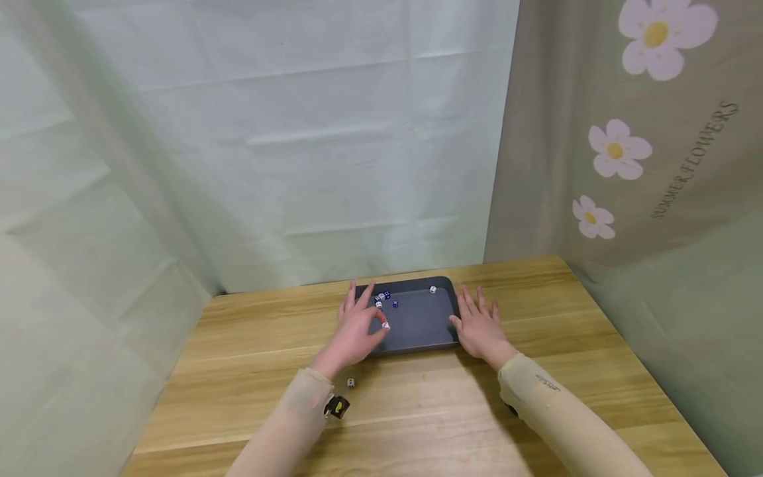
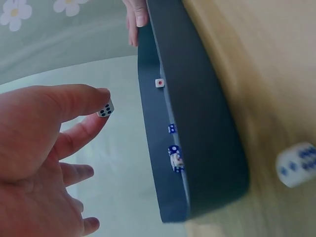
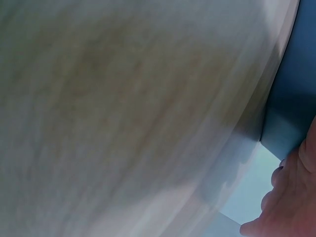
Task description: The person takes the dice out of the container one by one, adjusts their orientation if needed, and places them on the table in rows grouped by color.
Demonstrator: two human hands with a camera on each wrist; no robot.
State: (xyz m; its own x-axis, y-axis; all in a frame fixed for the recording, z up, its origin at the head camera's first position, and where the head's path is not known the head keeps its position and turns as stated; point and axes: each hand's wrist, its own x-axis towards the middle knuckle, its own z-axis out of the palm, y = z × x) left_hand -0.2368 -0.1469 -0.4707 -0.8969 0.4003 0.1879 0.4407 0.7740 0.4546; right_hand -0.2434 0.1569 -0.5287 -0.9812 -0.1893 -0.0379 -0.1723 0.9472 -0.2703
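Note:
Thumb and index finger of my left hand (image 1: pixel 352 334) pinch a white die (image 2: pixel 105 109) with dark pips, held over the left part of a dark grey tray (image 1: pixel 420 324). The other fingers of that hand spread out past the tray's left edge. My right hand (image 1: pixel 483 329) rests with its fingers extended along the tray's right rim. Inside the tray, several white and blue dice (image 1: pixel 387 295) cluster at the back left. One blue die (image 1: pixel 395 304) lies just right of them, and a white die (image 1: pixel 433 289) with a red pip sits at the back right.
On the wooden table (image 1: pixel 256 371), another white die (image 1: pixel 350 383) lies in front of the tray, beside my left wrist. Pale cloth (image 1: pixel 357 165) hangs behind the table, and a flower-printed curtain (image 1: pixel 656 165) hangs at the right.

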